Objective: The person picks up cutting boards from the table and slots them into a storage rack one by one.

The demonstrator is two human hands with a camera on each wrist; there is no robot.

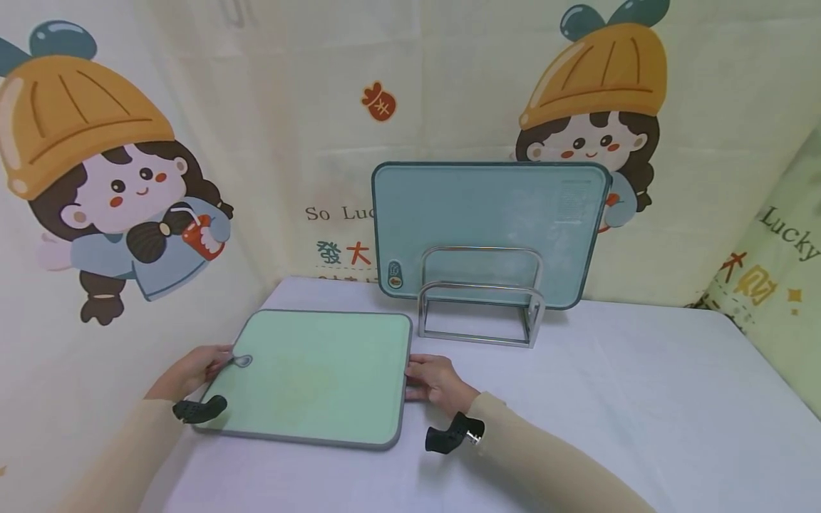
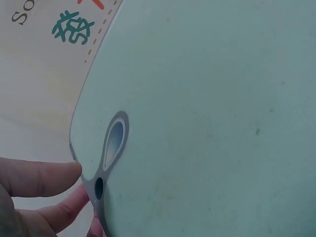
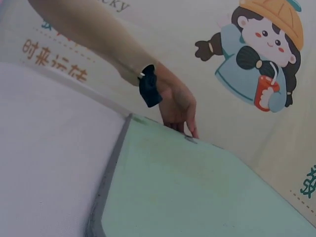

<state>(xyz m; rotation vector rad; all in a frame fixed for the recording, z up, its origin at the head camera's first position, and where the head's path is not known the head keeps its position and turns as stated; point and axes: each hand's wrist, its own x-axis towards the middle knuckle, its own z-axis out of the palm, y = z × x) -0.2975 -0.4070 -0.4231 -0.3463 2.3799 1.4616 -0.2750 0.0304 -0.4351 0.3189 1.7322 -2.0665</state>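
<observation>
A light green cutting board with a grey rim lies roughly level, low over the white table, at the front left. My left hand grips its left edge beside a teardrop-shaped inset. In the left wrist view, the thumb of that hand meets the edge and the other fingers pass behind it. Opposite, my right hand holds the right edge, its fingertips partly hidden by the board. The right wrist view shows the left hand across the board; the right hand is out of that view.
Behind, to the right, a metal wire rack stands on the white-covered table. A larger blue-green cutting board stands upright in it. A printed cloth backdrop closes off the back and sides.
</observation>
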